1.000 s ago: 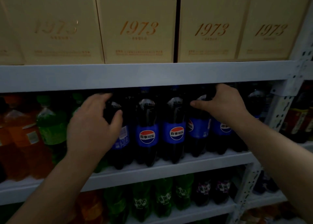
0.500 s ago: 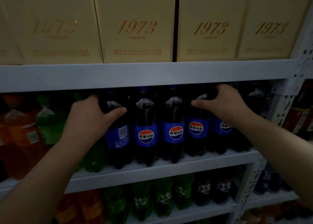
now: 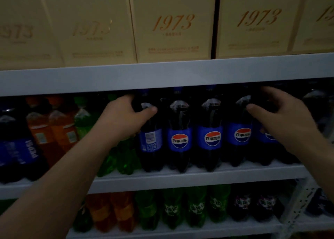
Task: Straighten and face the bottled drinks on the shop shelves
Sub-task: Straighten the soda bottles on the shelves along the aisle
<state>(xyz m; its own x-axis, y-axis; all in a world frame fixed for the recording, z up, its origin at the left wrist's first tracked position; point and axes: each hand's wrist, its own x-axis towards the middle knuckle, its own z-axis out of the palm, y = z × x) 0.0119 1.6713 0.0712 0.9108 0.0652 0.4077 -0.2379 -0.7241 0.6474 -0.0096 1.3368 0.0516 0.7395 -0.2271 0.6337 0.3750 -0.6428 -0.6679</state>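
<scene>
A row of dark cola bottles with blue labels stands on the middle shelf (image 3: 180, 177). My left hand (image 3: 124, 119) grips the shoulder of the leftmost cola bottle (image 3: 151, 143), whose label shows its barcode side. The two cola bottles (image 3: 179, 139) to its right show their round logos to the front, as does a third (image 3: 242, 135). My right hand (image 3: 282, 117) curls round the upper part of the cola bottle at the right end (image 3: 267, 148), hiding most of its label.
Green bottles (image 3: 124, 157) and orange bottles (image 3: 54, 130) stand left of the colas, with more dark bottles (image 3: 16, 148) at far left. Cream boxes marked 1973 (image 3: 173, 25) fill the shelf above. The lower shelf holds orange, green and purple-labelled bottles (image 3: 180, 208). An upright post (image 3: 300, 202) stands at right.
The view has shifted left, bringing more bottles in at the left. My left hand stays on the leftmost cola, its barcode side now more to the front. My right hand keeps its hold.
</scene>
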